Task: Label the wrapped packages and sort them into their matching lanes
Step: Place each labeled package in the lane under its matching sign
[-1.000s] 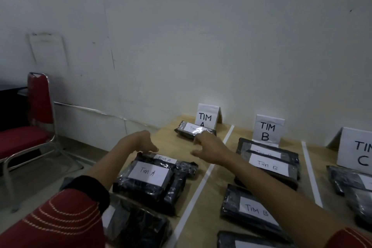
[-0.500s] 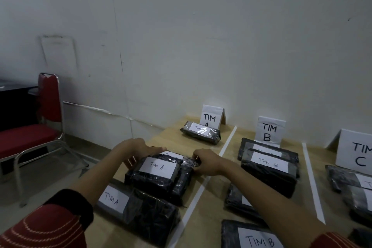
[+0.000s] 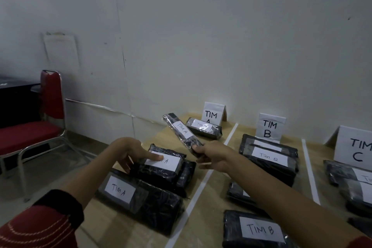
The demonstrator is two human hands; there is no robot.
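My right hand [image 3: 209,157] grips the near end of a thin black wrapped package labelled TIM A [image 3: 181,133], lifted and tilted above lane A. My left hand [image 3: 128,152] rests on another TIM A package [image 3: 161,169], thumb pressing its white label. That package lies on a lower black package [image 3: 186,174]. A larger TIM A package [image 3: 141,197] lies nearer me. One more TIM A package [image 3: 204,128] sits at the back, in front of the TIM A sign [image 3: 213,113].
White tape lines [image 3: 201,187] split the wooden table [image 3: 211,203] into lanes. Lane B holds several TIM B packages [image 3: 269,159] under a TIM B sign [image 3: 269,127]. A TIM C sign [image 3: 356,145] and packages stand far right. A red chair [image 3: 30,133] stands left.
My right hand has taken the thin TIM A package from the stack and lifted it up toward the back. My left hand moved onto the top package's label.
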